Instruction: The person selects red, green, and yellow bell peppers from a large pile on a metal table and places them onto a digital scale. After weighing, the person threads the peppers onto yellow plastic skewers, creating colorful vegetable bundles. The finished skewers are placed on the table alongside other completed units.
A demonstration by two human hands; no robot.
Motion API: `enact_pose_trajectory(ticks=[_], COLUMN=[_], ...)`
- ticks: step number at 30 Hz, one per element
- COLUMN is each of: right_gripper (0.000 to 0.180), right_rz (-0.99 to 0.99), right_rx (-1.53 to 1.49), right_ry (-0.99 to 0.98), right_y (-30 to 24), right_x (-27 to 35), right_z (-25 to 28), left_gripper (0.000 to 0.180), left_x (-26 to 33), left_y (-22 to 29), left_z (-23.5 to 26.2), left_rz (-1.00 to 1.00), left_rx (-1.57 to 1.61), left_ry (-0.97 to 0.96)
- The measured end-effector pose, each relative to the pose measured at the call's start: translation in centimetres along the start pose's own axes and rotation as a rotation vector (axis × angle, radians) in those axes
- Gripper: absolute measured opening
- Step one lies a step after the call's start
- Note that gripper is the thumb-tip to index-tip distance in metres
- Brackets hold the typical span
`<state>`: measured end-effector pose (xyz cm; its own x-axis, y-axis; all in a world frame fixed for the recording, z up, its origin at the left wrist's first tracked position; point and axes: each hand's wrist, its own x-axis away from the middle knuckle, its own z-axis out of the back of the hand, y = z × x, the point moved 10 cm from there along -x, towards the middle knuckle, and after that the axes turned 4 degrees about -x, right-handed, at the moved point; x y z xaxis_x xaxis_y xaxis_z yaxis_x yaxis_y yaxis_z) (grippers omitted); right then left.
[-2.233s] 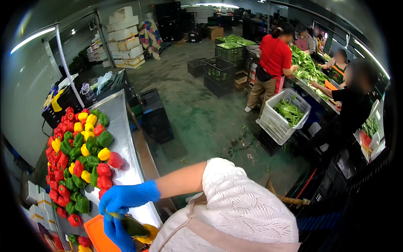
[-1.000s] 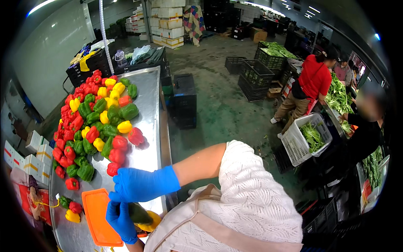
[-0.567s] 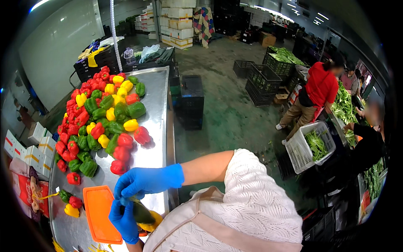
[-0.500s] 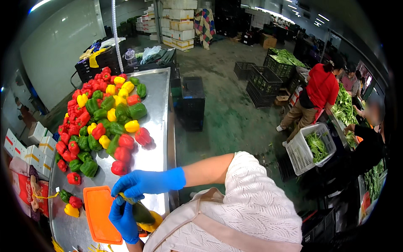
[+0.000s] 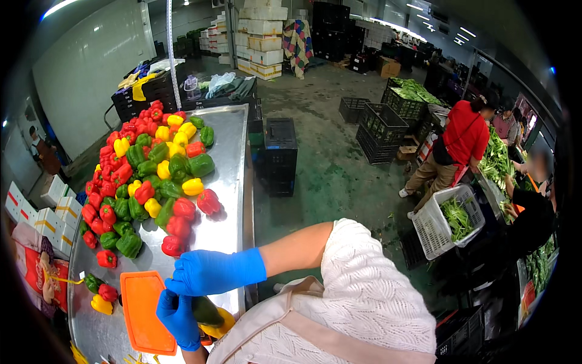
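Observation:
Both my hands wear blue gloves and meet over the near edge of the metal table [image 5: 230,136]. My right hand [image 5: 209,273] is closed, its fingers pinched against the fingertips of my left hand [image 5: 177,321]. What they grip between them is hidden. Just under the hands, close to my body, are a dark green pepper [image 5: 207,310] and a yellow pepper [image 5: 221,324], both partly covered. An orange board [image 5: 144,309] lies on the table to the left of my hands. Beyond it spreads a large pile of red, green and yellow bell peppers [image 5: 148,164].
A small group of peppers [image 5: 102,296] sits left of the board. Black crates [image 5: 159,91] stand past the table's far end, and a dark bin [image 5: 280,158] beside it. A person in red [image 5: 464,136] works at right, near a white basket of greens [image 5: 454,215].
My right hand has turned over and its fingers have curled in tighter, hiding the yellowish bit that showed between the hands. My left hand stays nearly in place. The view has shifted slightly.

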<state>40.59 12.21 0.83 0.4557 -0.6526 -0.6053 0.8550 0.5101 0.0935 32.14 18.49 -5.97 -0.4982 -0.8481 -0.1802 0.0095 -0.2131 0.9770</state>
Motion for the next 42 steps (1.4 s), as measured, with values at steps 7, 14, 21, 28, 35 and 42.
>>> enact_pose_trajectory(ticks=[7, 14, 21, 28, 35, 42], right_gripper=[0.015, 0.014, 0.009, 0.01, 0.011, 0.009], right_rz=[-0.145, -0.576, -0.584, -0.37, -0.289, -0.347], right_rx=[-0.329, -1.395, -1.628, -1.417, -1.173, -1.142], right_ry=[-0.09, -0.365, -0.53, -0.406, -0.216, -0.197], right_y=[2.9, 3.3, 2.4, 2.3, 3.1, 4.5], right_x=[-0.4, -0.1, 0.2, -0.9, -1.6, -1.3], right_z=[0.6, -0.8, -1.3, 1.3, 2.7, 0.8], left_gripper=[0.007, 0.02, 0.012, 0.018, 0.021, 0.006], left_x=[0.2, 1.2, 0.4, 0.4, -0.1, 2.2], left_y=[1.4, 5.0, 1.9, 1.1, 1.6, 7.8], left_z=[0.2, -0.8, -0.3, -1.2, -1.9, -4.9], left_rz=[-0.059, -0.43, -0.01, 0.178, 0.029, -0.931], left_rx=[-0.026, -0.428, 0.014, -0.293, -0.533, -1.178], left_ry=[0.06, -0.071, -0.201, -0.345, -0.449, -0.471])
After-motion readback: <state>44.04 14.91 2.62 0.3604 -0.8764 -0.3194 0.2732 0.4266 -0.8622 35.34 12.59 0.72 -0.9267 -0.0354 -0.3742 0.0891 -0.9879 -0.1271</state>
